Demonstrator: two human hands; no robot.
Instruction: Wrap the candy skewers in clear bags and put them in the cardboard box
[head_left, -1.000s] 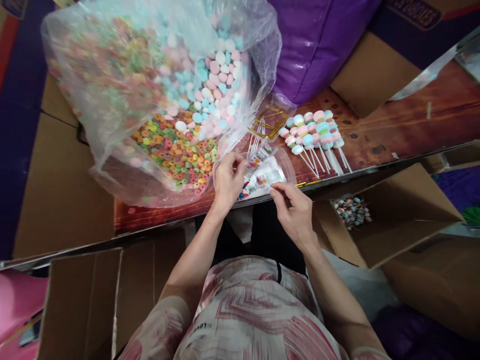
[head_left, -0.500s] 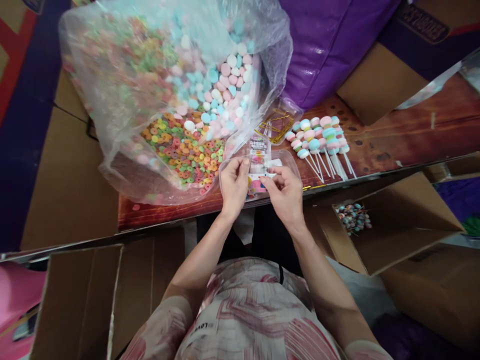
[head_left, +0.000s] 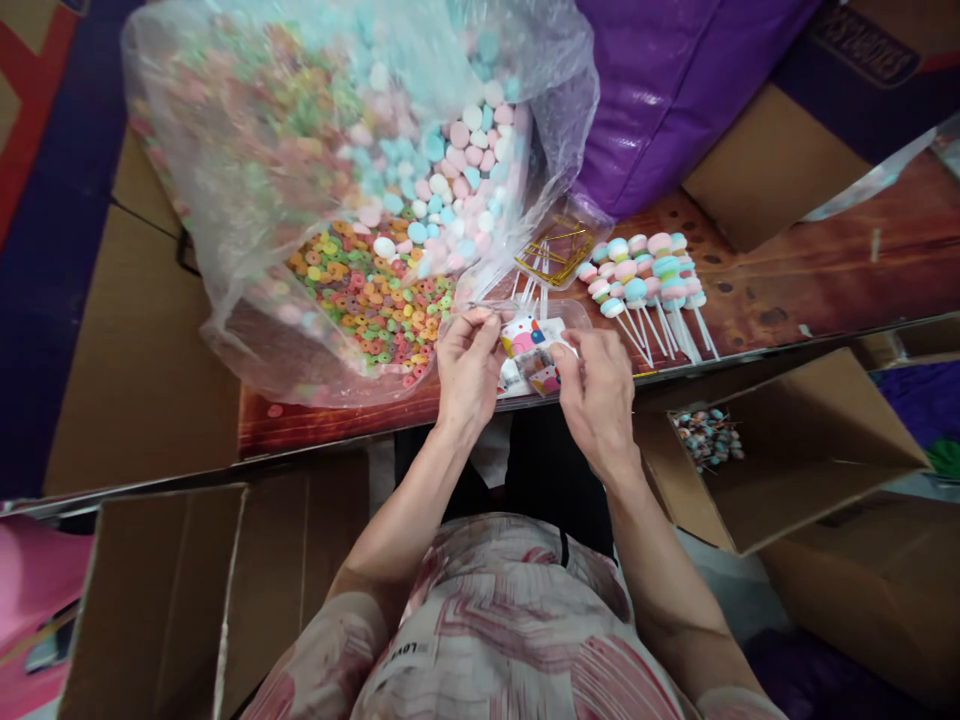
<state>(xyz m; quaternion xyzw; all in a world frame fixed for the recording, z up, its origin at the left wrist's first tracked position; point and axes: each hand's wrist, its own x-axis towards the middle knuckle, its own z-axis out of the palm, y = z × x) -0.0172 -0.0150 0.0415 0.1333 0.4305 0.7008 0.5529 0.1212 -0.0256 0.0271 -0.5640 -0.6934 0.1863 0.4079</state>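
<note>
Over the clear tray [head_left: 582,316], the left hand [head_left: 463,372] and right hand [head_left: 602,388] pinched a printed wrapper [head_left: 523,336] at nine and three o'clock, probably for tension, with marshmallow sticks [head_left: 643,268] handy at two o'clock.

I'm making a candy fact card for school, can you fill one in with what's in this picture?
Left hand: fingertips pinched together beside the printed wrapper
Right hand: thumb on that wrapper
Big clear bag: colorful candy rings; pink, blue and white candies
Candy sticks: bunched on the table
Right-side open box: more candy sticks
</note>
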